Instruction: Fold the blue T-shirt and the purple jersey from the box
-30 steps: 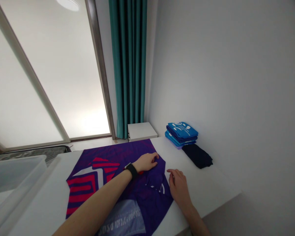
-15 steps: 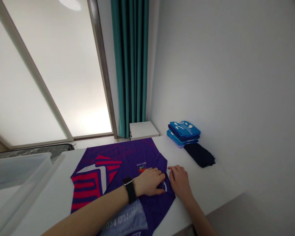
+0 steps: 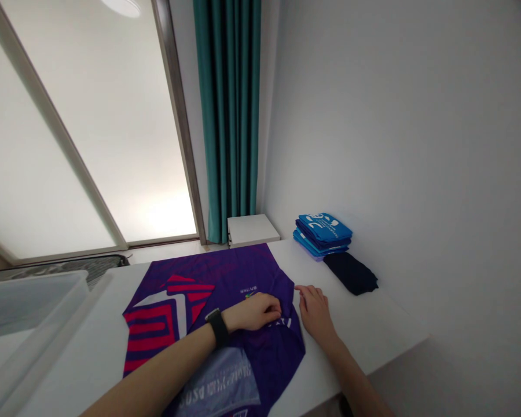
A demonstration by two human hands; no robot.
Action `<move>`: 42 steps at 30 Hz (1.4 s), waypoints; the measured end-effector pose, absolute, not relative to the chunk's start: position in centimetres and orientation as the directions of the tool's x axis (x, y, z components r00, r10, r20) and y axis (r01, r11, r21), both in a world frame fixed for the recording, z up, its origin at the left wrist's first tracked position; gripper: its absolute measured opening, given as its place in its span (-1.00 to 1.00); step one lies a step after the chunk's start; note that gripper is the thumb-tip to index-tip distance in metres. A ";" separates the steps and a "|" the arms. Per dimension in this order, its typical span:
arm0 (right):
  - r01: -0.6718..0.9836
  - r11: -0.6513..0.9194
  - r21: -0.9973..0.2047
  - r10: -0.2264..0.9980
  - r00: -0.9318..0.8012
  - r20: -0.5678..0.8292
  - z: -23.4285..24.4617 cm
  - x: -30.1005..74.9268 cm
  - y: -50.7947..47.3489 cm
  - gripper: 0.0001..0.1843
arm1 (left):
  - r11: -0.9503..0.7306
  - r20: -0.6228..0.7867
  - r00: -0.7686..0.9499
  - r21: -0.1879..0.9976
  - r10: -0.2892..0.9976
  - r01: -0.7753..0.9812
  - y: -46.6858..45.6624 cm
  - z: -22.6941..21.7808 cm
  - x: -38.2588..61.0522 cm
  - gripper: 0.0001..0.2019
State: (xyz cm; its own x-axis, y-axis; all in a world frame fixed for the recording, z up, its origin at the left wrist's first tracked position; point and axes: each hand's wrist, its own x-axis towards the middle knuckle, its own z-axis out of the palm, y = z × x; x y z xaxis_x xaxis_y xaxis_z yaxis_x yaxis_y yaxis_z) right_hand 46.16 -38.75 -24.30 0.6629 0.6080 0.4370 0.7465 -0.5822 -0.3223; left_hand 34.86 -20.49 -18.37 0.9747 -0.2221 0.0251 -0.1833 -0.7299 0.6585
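Note:
A purple shirt (image 3: 226, 278) with red stripes and white lettering lies spread on the white table (image 3: 373, 324). My left hand (image 3: 254, 311), with a black watch on its wrist, rests on the shirt near its right edge, fingers curled and pinching a fold of the fabric. My right hand (image 3: 315, 310) lies flat on the table right beside the shirt's edge, fingers stretched out and touching the cloth.
A stack of folded blue shirts (image 3: 323, 233) sits at the back right against the wall, a folded dark garment (image 3: 351, 273) in front of it. A clear plastic bin (image 3: 30, 307) stands at the left. A small white cabinet (image 3: 252, 230) and a teal curtain (image 3: 228, 116) lie beyond.
My left hand came back from the shirt's far right part to its near right edge and now pinches the fabric there. My right hand stayed almost still beside the edge.

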 end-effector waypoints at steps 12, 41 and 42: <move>0.772 -0.417 -0.480 0.725 0.601 0.338 -23.5 49.5 -36.3 -0.39 | -0.393 0.149 0.936 0.920 0.318 -0.013 -18.7 -17.9 34.4 -0.69; 0.881 -0.379 -0.281 0.893 0.428 0.138 -21.9 49.1 -22.4 -0.83 | -0.844 0.080 0.916 0.426 0.392 0.324 -12.9 -18.4 25.9 -0.83; 0.881 -0.387 -0.271 0.889 0.435 0.142 -21.8 49.1 -22.4 -0.83 | -0.839 0.083 0.909 0.426 0.409 0.338 -12.6 -18.4 25.8 -0.83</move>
